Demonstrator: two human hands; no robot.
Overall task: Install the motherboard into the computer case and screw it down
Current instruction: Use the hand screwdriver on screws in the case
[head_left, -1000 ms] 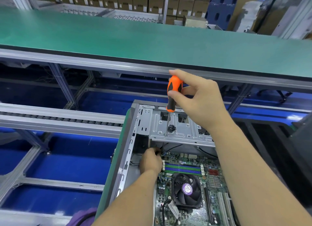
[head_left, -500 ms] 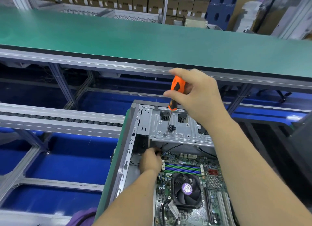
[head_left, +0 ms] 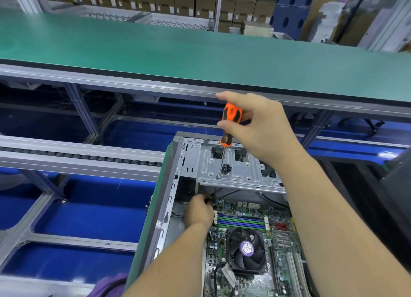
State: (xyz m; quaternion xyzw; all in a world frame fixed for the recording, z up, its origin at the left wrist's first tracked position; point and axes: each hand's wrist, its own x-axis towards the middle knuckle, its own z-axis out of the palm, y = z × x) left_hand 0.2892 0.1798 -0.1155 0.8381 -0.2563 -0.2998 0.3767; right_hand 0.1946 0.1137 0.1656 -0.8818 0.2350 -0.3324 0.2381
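An open grey computer case (head_left: 171, 199) lies in front of me with a green motherboard (head_left: 249, 210) inside, carrying a black CPU fan (head_left: 246, 250) and blue memory slots. My right hand (head_left: 260, 128) grips an orange and black screwdriver (head_left: 230, 123), held upright with its tip on the silver drive bracket (head_left: 242, 172) beside a small heap of black screws (head_left: 226, 168). My left hand (head_left: 199, 212) reaches down inside the case at the motherboard's far left corner, fingers curled by black cables; what they hold is hidden.
A green conveyor belt (head_left: 200, 56) runs across behind the case. A grey roller rail (head_left: 77, 156) sits to the left over a blue floor. Stacked cardboard boxes (head_left: 178, 1) line the back. A dark object (head_left: 398, 190) stands at the right edge.
The right hand has turned the screwdriver handle between its fingers, with the tip staying on the bracket. The left hand has stayed at the board's corner.
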